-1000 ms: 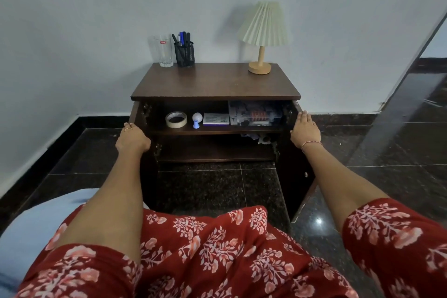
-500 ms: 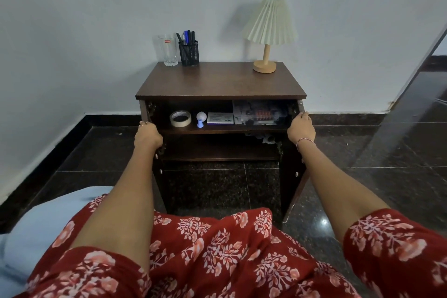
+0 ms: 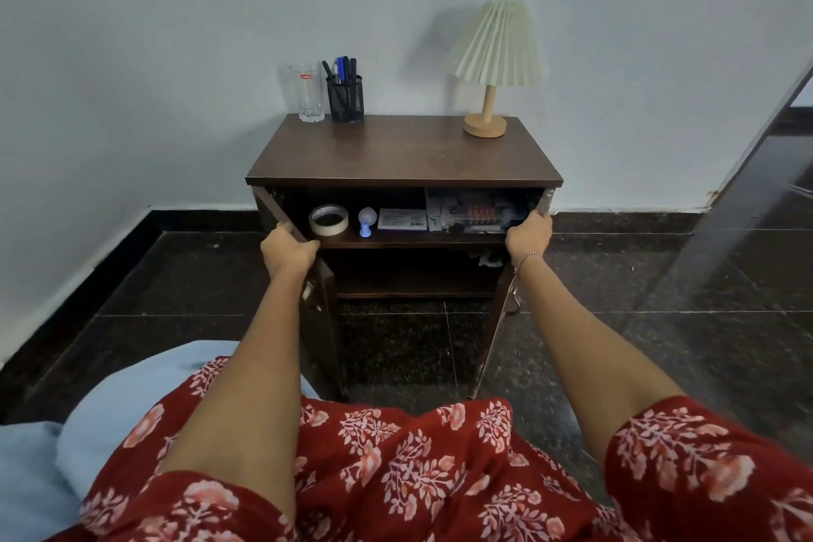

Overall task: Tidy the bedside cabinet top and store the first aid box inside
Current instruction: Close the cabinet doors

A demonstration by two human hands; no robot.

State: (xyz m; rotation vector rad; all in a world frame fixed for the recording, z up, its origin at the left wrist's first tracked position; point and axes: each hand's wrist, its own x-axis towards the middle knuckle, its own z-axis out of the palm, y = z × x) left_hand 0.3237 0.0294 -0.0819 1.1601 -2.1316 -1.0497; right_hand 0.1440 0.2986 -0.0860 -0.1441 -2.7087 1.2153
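The dark wooden bedside cabinet (image 3: 402, 156) stands against the white wall with both doors partly open. My left hand (image 3: 288, 250) grips the top edge of the left door (image 3: 324, 321). My right hand (image 3: 529, 235) holds the top edge of the right door (image 3: 495, 330). On the upper shelf, at the right, lies the clear first aid box (image 3: 477, 213) with pill strips inside. A tape roll (image 3: 328, 219), a small blue-and-white object (image 3: 367, 221) and a flat white box (image 3: 402, 219) lie to its left.
On the cabinet top stand a drinking glass (image 3: 307, 92), a black mesh pen holder (image 3: 345, 97) and a pleated lamp (image 3: 495, 66). The lower shelf holds something small at the right (image 3: 488, 260). Dark tiled floor surrounds the cabinet; a pale blue bed edge (image 3: 101, 422) lies at lower left.
Both doors have swung inward from wide open toward the cabinet front, with my hands moving closer together on their top edges.
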